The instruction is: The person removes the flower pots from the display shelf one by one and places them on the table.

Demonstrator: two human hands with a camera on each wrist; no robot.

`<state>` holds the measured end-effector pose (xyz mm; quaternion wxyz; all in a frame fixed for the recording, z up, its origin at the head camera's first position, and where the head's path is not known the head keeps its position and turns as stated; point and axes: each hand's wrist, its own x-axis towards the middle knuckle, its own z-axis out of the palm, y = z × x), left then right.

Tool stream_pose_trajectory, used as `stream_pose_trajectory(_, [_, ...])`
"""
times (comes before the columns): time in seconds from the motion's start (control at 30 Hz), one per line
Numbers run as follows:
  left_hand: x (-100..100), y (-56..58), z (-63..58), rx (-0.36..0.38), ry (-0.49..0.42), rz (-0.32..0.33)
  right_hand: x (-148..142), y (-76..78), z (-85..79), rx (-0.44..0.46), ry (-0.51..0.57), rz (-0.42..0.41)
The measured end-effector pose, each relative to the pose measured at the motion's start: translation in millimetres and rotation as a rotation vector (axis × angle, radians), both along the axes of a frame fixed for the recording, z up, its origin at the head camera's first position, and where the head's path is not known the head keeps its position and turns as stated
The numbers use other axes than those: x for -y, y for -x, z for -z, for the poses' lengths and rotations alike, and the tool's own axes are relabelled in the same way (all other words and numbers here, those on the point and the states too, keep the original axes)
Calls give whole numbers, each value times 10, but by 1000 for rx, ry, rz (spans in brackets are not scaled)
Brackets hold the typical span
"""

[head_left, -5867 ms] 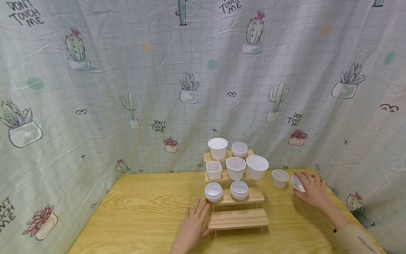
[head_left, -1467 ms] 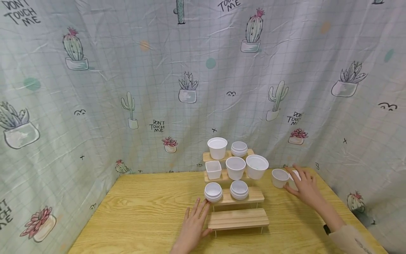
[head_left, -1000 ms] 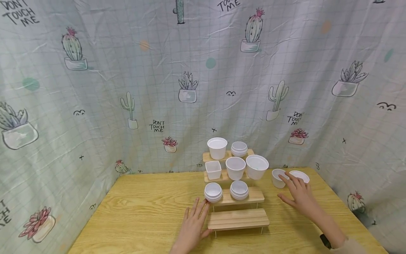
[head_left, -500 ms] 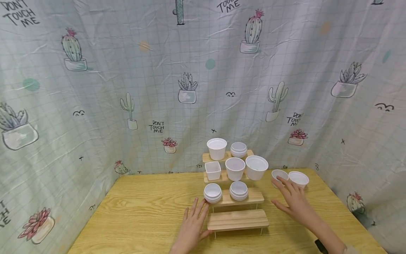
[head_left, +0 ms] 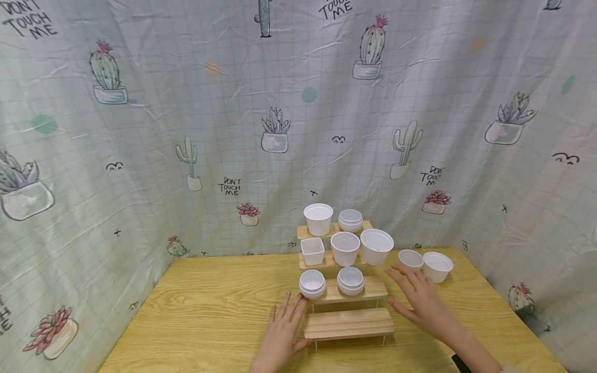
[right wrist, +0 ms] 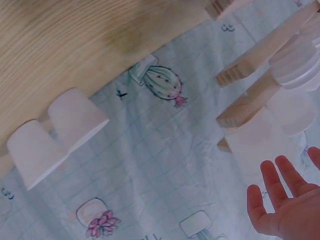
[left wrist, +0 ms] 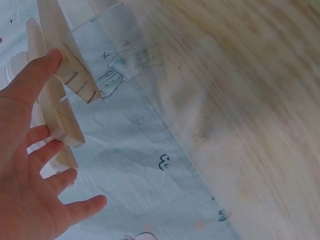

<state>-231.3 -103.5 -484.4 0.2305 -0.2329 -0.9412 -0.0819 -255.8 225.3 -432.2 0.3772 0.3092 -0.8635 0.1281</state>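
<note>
A wooden tiered stand [head_left: 349,324] holds several white plastic pots. On its top board are a tall round pot [head_left: 318,220] and a small ringed pot [head_left: 351,221]. One board down sit a square pot [head_left: 312,252], a round pot [head_left: 345,249] and a wide pot [head_left: 376,247]. Two ringed bowls [head_left: 312,284] share the third board. My left hand [head_left: 282,334] rests along the stand's left end, thumb on a board end in the left wrist view. My right hand [head_left: 422,305], fingers spread and holding nothing, hovers right of the stand.
Right of the stand, two more white pots stand side by side on the table: one [head_left: 410,259] partly behind my right fingers, the other [head_left: 437,268] by the curtain. The yellow wood-grain table [head_left: 210,311] ends at a cactus-print curtain [head_left: 298,171].
My right hand has let go of the far-right pot, leaving it beside its neighbour, then moved left and nearer towards the stand. My left hand has stayed at the stand's left end.
</note>
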Motion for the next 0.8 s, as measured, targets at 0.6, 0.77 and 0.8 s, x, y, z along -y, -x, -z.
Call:
stream_pose_trajectory(0.6, [-2,-18,-36,61,-13,-5,422,66,-32,0,-72,-148])
stream_pose_trajectory(0.77, [-6,-20,-52,68,-33,0,501,105,-46,26,-94,-148])
stream_pose_trajectory(0.8, [-7,-19,-51,67,-36,1,513,114,-42,31,-98,-147])
